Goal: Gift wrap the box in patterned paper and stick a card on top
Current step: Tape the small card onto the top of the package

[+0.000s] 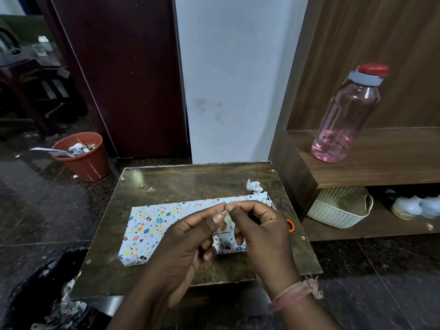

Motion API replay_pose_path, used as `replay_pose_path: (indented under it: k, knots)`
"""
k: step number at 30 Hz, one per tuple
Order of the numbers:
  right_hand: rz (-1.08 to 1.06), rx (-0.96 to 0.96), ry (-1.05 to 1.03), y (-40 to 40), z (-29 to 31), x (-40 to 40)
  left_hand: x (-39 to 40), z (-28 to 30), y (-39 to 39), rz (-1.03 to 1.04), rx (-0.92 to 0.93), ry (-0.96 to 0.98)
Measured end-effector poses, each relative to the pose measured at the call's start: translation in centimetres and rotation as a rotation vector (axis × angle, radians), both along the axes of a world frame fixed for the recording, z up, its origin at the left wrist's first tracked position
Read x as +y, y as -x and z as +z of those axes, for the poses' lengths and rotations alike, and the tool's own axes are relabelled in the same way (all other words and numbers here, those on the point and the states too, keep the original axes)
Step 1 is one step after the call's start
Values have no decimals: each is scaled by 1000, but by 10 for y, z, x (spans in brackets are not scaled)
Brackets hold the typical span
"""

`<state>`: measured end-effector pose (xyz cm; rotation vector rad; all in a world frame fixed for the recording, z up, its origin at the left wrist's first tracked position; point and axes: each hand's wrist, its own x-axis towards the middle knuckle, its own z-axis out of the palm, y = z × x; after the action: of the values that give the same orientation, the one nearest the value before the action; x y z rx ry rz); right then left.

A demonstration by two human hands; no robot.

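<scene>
My left hand [188, 236] and right hand [259, 225] meet above the wrapped box [152, 227], fingers curled, thumb and forefinger tips of both pinching a small yellowish translucent strip [223, 221], probably tape. The box, fully covered in patterned paper, lies flat on the small wooden table [181, 182] directly beneath my fingertips. A crumpled paper scrap [253, 186] sits beyond my right fingers; an orange-handled tool [290, 225] shows just right of them.

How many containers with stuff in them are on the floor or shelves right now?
2: the orange bin of scraps on the floor at left, and the pink bottle on the right shelf. The white basket's inside is hidden.
</scene>
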<state>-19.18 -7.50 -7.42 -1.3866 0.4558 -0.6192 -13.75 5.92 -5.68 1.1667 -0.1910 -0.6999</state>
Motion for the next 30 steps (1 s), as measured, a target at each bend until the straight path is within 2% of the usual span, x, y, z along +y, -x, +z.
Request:
replay_pose_path:
  k: [6, 9, 14, 16, 18, 22, 30]
  knots:
    - [-36, 23, 86, -3, -2, 3, 2, -3, -1, -28, -15, -16]
    - [-119, 50, 112, -3, -4, -7, 2, -2, -1, -15, 13, 5]
    - [-297, 297, 532, 8, -11, -53, 6, -5, -10, 57, 82, 61]
    - [-287, 481, 712, 13, -18, -66, 8, -7, -13, 70, 113, 90]
    - [-283, 601, 800, 15, -27, -72, 9, -8, -15, 48, 136, 132]
    - [-320, 669, 797, 13, -32, -76, 11, -9, -16, 24, 197, 234]
    - [-292, 806, 773, 18, -26, -83, 17, -12, -22, -7, 256, 308]
